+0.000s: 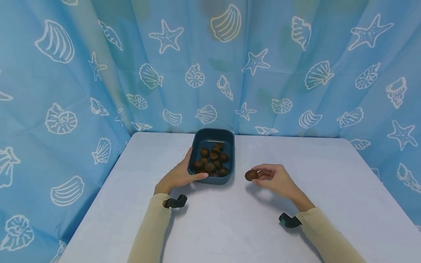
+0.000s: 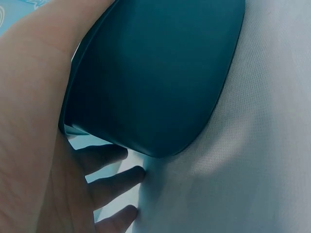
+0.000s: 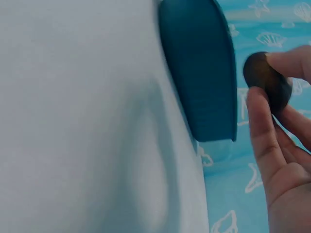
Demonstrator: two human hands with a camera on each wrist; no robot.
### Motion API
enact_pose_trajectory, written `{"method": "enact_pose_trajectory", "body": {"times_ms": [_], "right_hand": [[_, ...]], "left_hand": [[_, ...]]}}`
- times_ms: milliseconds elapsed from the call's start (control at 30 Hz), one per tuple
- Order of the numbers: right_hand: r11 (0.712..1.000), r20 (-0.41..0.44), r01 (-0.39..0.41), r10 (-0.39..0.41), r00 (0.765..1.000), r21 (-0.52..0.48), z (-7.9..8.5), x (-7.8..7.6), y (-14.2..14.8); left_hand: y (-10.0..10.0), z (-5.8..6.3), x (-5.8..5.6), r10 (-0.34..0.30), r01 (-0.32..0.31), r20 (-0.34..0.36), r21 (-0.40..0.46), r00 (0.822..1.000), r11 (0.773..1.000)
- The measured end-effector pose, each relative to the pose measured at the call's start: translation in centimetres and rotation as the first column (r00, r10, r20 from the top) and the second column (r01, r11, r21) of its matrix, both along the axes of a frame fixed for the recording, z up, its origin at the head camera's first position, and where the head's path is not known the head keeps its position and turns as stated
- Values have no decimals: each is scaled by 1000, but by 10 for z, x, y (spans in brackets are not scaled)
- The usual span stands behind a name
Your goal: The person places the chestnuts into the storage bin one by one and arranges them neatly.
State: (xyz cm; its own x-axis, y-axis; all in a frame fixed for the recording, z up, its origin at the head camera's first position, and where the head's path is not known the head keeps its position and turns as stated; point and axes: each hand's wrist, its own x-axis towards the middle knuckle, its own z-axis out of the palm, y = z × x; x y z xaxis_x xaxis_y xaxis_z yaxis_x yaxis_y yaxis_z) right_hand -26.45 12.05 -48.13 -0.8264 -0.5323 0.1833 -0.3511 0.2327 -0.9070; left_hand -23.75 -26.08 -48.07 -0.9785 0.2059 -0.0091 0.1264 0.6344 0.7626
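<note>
A dark blue rectangular plastic container [image 1: 231, 160] stands on the table with several brown, rounded, egg-sized pieces [image 1: 209, 167] inside. My left hand [image 1: 181, 175] holds its near left corner, the thumb along the near rim and the fingers against the left side; the left wrist view shows the container wall [image 2: 155, 73] beside those fingers. To the right of the container, my right hand [image 1: 271, 177] pinches one brown, egg-shaped piece [image 1: 251, 175] between thumb and fingertips, above the table. In the right wrist view this piece [image 3: 265, 77] looks smooth and dark; its kind cannot be told.
A white cloth covers the table [image 1: 230, 226]. Behind it and at the sides hangs a blue curtain [image 1: 263, 84] printed with white shells and starfish. The container stands near the table's back edge. Each wrist wears a small black camera [image 1: 289, 220].
</note>
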Motion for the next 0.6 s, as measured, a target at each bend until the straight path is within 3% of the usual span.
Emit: {"method": "enact_pose_trajectory", "body": {"times_ms": [200,433,600], "right_hand": [[993,-16,119,-119,993,-28,10,-15,3],[970,-185,220,-199,962,102,26,-34,-2],[957,-201,251,-220,954,145,33,-47,-8]], "left_hand": [[1,-2,0,2,-2,2,15,1000,1000],[1,-3,0,7,-7,8,0,1000,1000],[1,-1,1,16,-16,12,-12,1000,1000]]}}
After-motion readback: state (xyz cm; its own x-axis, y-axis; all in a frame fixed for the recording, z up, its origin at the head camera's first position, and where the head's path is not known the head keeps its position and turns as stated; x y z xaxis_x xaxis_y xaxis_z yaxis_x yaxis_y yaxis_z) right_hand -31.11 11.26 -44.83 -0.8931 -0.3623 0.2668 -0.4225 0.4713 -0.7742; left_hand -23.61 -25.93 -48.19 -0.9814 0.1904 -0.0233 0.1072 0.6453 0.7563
